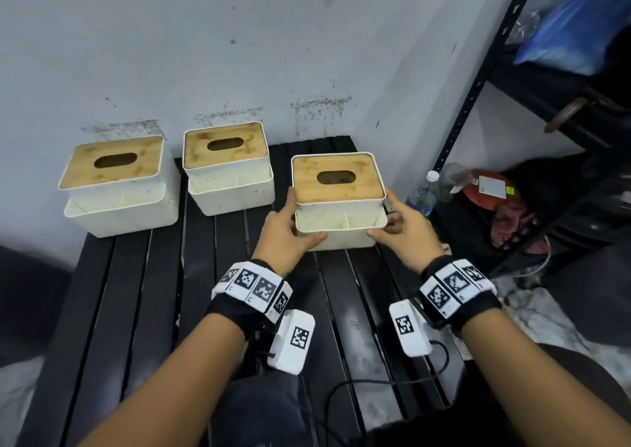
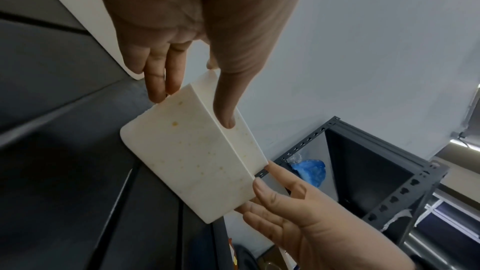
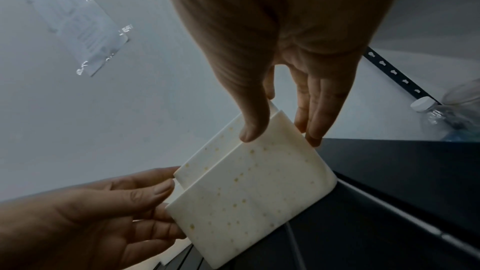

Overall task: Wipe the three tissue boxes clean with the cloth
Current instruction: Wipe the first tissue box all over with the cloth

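Note:
Three cream tissue boxes with wooden slotted lids stand on a black slatted bench (image 1: 136, 310): a left box (image 1: 116, 190), a middle box (image 1: 228, 173) and a right box (image 1: 338, 204). The right box (image 2: 187, 151) (image 3: 254, 192) has yellowish spots on its front. My left hand (image 1: 286, 228) (image 2: 228, 69) lies with straight fingers along its left side and its thumb on the front. My right hand (image 1: 403, 228) (image 3: 259, 89) mirrors this at the box's right side. I cannot tell whether the box rests on the bench. No cloth is plainly in view.
A grey stained wall stands close behind the boxes. To the right are a black metal rack (image 1: 478, 88), a plastic bottle (image 1: 426, 190) and a red heap on the floor. A black cable (image 1: 375, 381) crosses the bench near me.

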